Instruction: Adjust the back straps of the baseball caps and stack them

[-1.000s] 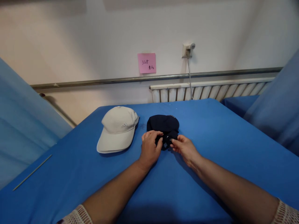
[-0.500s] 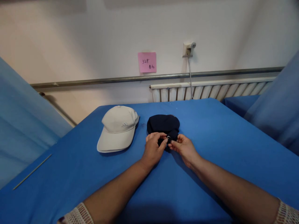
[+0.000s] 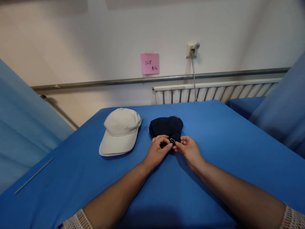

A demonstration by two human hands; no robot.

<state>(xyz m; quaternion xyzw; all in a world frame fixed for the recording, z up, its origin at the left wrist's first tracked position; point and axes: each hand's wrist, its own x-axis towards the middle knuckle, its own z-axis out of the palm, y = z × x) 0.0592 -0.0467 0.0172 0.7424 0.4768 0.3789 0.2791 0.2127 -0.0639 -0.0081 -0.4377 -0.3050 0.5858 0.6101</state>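
A dark navy cap [image 3: 162, 126] lies on the blue-covered table [image 3: 143, 197], its back strap towards me. On that strap a small silver buckle [image 3: 172, 140] shows between my hands. My left hand [image 3: 156, 150] pinches the strap to the left of the buckle, thumb and fingers closed. From the right, my right hand [image 3: 190, 150] grips the strap close to the buckle, also closed. The fingers partly cover the strap's ends. To the left sits a pale beige cap [image 3: 121, 127], brim towards me, touched by neither hand.
A thin stick [image 3: 33, 176] lies along the table's left edge. Blue curtains [image 3: 21, 127] hang at both sides. Behind the table are a metal rail [image 3: 107, 82], a white radiator [image 3: 214, 90], a plugged-in socket [image 3: 191, 51] with its cable, and a pink note [image 3: 150, 63].
The buckle has turned and more of its silver frame shows. The navy cap has shifted slightly, with more of its rounded far right part visible. Both hands keep hold of the strap.
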